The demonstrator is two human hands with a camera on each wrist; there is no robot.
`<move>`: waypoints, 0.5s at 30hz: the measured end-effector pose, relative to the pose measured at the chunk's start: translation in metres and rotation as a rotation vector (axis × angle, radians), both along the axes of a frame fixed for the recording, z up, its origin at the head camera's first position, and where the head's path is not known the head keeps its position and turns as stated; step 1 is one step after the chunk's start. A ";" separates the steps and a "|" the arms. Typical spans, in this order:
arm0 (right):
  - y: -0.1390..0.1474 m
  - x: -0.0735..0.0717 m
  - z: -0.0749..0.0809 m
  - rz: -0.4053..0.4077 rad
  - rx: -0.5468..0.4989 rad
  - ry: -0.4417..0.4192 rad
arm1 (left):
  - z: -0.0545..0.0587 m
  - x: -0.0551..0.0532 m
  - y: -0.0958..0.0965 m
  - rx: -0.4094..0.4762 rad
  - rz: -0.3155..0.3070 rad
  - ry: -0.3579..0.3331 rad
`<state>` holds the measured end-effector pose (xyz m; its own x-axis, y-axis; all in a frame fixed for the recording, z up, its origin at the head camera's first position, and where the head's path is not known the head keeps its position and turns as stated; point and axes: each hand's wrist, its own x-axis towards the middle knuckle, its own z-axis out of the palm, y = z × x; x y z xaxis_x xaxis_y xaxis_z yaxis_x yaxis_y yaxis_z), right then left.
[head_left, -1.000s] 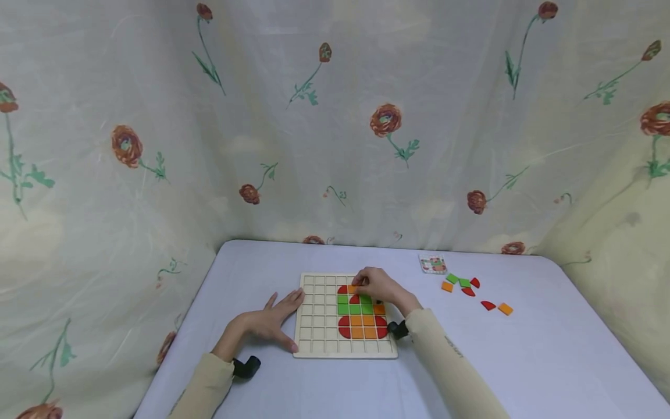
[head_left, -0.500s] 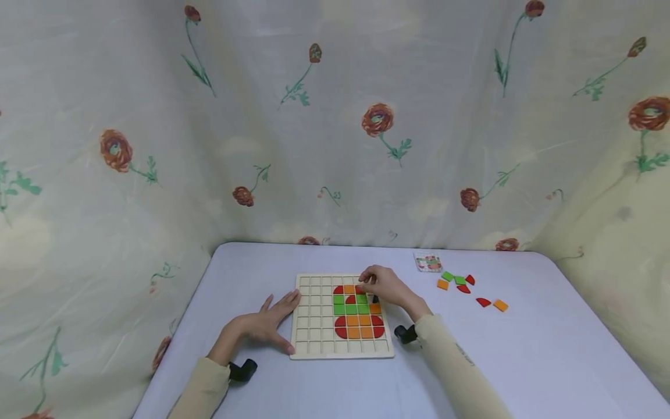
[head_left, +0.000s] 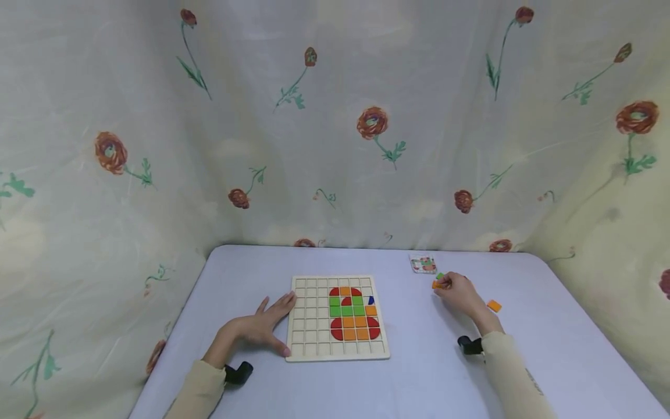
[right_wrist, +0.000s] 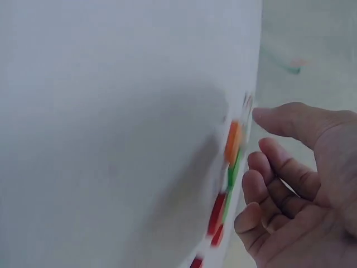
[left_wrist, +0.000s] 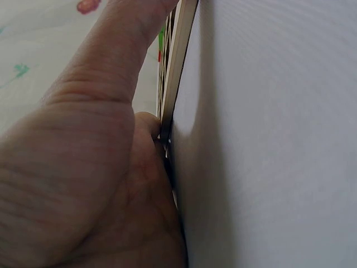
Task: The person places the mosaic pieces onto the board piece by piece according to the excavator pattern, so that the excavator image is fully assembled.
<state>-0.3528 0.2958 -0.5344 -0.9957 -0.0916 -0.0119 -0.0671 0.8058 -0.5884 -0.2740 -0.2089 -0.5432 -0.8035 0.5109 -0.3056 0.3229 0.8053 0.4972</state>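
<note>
A pale grid board lies flat on the table. Red, orange and green pieces fill part of its right half, and a small dark blue shape shows in one cell. My left hand rests at the board's left edge, fingers and thumb spread along it; the left wrist view shows the board's rim beside the thumb. Over the loose pieces at the right, my right hand reaches to an orange square tile. In the right wrist view, thumb and fingers are apart, with the orange tile just beyond the fingertips.
A small picture card lies behind the loose pieces. A green tile is partly hidden by the right hand; red pieces show in the right wrist view. Another orange tile lies farther right. A flowered curtain hangs behind the table.
My right hand has left a red rounded piece at the top right of the board's pattern and moved right to the loose pieces. The left hand has stayed at the board's edge.
</note>
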 end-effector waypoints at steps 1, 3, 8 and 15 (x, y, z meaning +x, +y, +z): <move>0.008 0.001 -0.002 -0.018 0.013 -0.003 | 0.000 0.000 0.000 0.000 -0.003 0.005; 0.022 0.003 -0.004 -0.048 0.040 -0.004 | -0.001 0.000 0.000 -0.002 -0.009 0.009; 0.041 0.001 -0.008 -0.104 0.022 -0.029 | 0.001 0.001 0.000 0.003 -0.013 0.016; 0.045 -0.006 -0.009 -0.120 0.006 -0.025 | 0.003 0.002 0.001 0.005 -0.018 0.018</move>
